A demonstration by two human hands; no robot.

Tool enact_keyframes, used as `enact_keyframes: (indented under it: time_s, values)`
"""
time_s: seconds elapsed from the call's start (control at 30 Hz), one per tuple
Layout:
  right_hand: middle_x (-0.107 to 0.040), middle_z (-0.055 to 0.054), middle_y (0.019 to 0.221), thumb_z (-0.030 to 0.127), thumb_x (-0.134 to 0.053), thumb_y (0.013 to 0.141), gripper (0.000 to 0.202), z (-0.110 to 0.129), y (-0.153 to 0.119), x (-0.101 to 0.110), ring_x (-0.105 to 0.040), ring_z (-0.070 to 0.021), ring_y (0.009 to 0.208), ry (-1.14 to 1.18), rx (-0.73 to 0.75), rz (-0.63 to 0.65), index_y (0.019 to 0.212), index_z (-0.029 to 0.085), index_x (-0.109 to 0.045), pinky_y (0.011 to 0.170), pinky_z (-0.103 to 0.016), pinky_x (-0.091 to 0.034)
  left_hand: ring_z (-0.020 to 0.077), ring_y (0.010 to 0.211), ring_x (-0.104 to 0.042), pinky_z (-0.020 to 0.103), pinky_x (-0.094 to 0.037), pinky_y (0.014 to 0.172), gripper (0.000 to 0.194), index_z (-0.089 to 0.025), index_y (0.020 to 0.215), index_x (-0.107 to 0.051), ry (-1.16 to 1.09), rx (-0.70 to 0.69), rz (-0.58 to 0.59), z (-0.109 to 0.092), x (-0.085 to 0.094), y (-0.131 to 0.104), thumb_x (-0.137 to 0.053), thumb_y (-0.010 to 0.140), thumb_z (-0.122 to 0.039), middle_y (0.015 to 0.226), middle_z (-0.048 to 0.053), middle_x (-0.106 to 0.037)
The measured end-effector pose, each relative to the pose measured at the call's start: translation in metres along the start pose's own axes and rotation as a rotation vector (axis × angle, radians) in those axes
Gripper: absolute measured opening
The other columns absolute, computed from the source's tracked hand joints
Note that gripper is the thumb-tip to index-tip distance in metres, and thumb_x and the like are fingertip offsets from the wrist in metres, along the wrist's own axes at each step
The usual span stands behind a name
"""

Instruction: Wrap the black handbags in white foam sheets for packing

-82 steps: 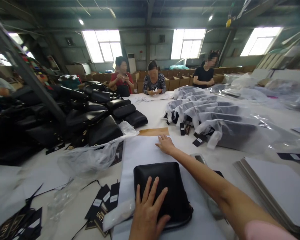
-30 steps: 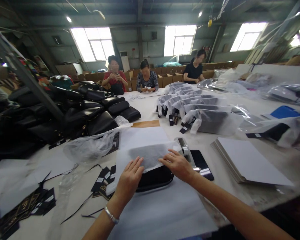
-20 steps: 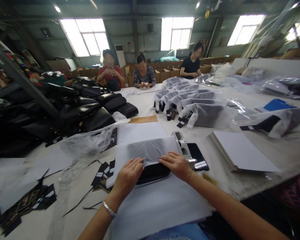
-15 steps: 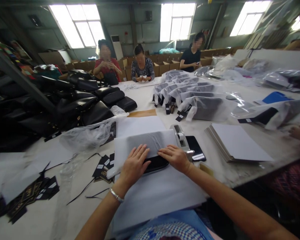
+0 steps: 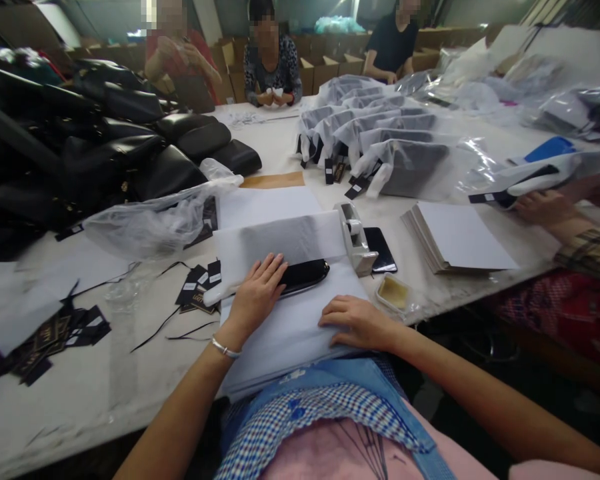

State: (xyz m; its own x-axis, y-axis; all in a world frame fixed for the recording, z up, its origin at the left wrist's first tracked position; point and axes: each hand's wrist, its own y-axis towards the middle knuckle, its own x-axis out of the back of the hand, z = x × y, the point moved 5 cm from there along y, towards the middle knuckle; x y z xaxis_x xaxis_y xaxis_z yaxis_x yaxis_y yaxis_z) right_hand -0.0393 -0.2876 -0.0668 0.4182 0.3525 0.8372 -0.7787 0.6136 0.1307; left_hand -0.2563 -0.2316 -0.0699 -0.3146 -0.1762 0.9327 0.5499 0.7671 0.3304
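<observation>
My left hand (image 5: 260,290) lies with fingers stretched over a black bag (image 5: 305,275), pressing near its left part. Thin white tissue paper (image 5: 290,237) covers the bag's far side, and its black near edge shows. On the white paper sheets (image 5: 290,333) in front of me rests my right hand (image 5: 355,321), fingers apart and slightly bent, clear of the bag. A white wrapped strip (image 5: 217,293) sticks out at the bag's left. Just beyond the bag's right end stands a grey tape dispenser (image 5: 357,247).
To the right are a phone (image 5: 380,250), a small tub (image 5: 393,293) and a stack of boards (image 5: 470,237). Wrapped bags (image 5: 410,167) stand behind; black bags (image 5: 140,147) pile up left. Black tags (image 5: 195,290) lie nearby. A co-worker's hand (image 5: 547,210) works at right.
My right hand has left the bag and come back toward me onto the paper. My left hand stays on the bag. The view has tipped down, and the co-worker's arm at right reaches further in.
</observation>
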Motion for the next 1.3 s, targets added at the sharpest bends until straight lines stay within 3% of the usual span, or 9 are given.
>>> enact_keyframes:
  time_s: [0.13,0.3,0.47,0.7,0.83,1.07,1.2,1.3]
  values:
    - [-0.071,-0.004,0.09,0.031,-0.065,0.092,0.011,-0.005,0.004,-0.015,-0.061,-0.0166,0.086,-0.042,0.0,-0.022,0.092,0.022,-0.072,0.082,-0.028,-0.048,0.027,0.145,-0.034,0.05,-0.034,0.117,0.049,-0.017,0.146,-0.042,-0.017,0.003,0.002,0.0,0.0,0.0,-0.045,0.098,-0.024,0.155,0.011,-0.041]
    - [-0.069,-0.004,0.086,0.027,-0.063,0.093,0.012,-0.006,0.012,-0.026,-0.06,-0.0179,0.083,-0.185,0.028,0.041,0.086,0.021,-0.071,0.077,-0.029,-0.046,0.0267,0.145,-0.034,0.049,-0.032,0.118,0.047,-0.016,0.145,-0.044,-0.02,0.004,0.009,0.002,0.0,0.0,-0.044,0.098,-0.024,0.155,0.01,-0.04]
    - [-0.068,-0.005,0.087,0.024,-0.063,0.092,0.009,-0.005,0.015,-0.024,-0.059,-0.0192,0.083,-0.204,-0.045,0.083,0.085,0.019,-0.068,0.079,-0.03,-0.045,0.0277,0.144,-0.035,0.05,-0.033,0.117,0.047,-0.016,0.144,-0.045,-0.035,0.004,0.013,0.002,0.002,0.001,-0.044,0.098,-0.024,0.155,0.01,-0.04]
    - [-0.067,-0.003,0.09,0.018,-0.056,0.094,0.008,-0.001,0.016,-0.006,-0.061,-0.0184,0.087,0.032,-0.228,0.05,0.09,0.021,-0.063,0.08,-0.028,-0.047,0.0266,0.143,-0.038,0.046,-0.035,0.117,0.043,-0.015,0.14,-0.05,-0.068,0.033,0.037,0.003,0.007,0.005,-0.047,0.099,-0.029,0.153,0.01,-0.044]
    - [-0.069,-0.002,0.094,0.02,-0.053,0.095,0.009,-0.004,0.026,0.01,-0.063,-0.0185,0.089,0.133,-0.34,0.01,0.095,0.022,-0.062,0.083,-0.029,-0.046,0.024,0.143,-0.038,0.042,-0.032,0.118,0.047,-0.017,0.14,-0.051,-0.17,0.091,0.108,0.008,0.015,0.01,-0.045,0.099,-0.042,0.152,0.008,-0.046]
    - [-0.067,-0.001,0.084,0.025,-0.055,0.093,0.01,-0.02,0.077,0.061,-0.059,-0.0169,0.078,0.162,-0.388,0.027,0.09,0.02,-0.062,0.072,-0.026,-0.041,0.0214,0.137,-0.046,0.032,-0.034,0.113,0.063,-0.024,0.139,-0.053,-0.416,0.156,0.499,0.023,0.06,0.04,-0.019,0.099,-0.06,0.146,0.001,-0.054]
    - [-0.065,0.0,0.076,0.023,-0.058,0.09,0.008,-0.038,0.108,0.076,-0.056,-0.0151,0.071,0.127,-0.383,0.051,0.087,0.019,-0.064,0.066,-0.025,-0.037,0.0263,0.125,-0.057,0.032,-0.041,0.104,0.064,-0.023,0.138,-0.053,-0.382,0.057,0.628,0.015,0.078,0.052,-0.041,0.091,-0.066,0.141,0.006,-0.058]
    - [-0.067,0.0,0.075,0.023,-0.06,0.088,0.008,-0.047,0.119,0.083,-0.058,-0.0154,0.07,0.108,-0.373,0.036,0.085,0.018,-0.065,0.064,-0.025,-0.039,0.0268,0.107,-0.066,0.032,-0.048,0.09,0.043,-0.022,0.122,-0.063,-0.202,0.053,0.583,0.011,0.075,0.058,-0.056,0.09,-0.049,0.119,0.009,-0.07]
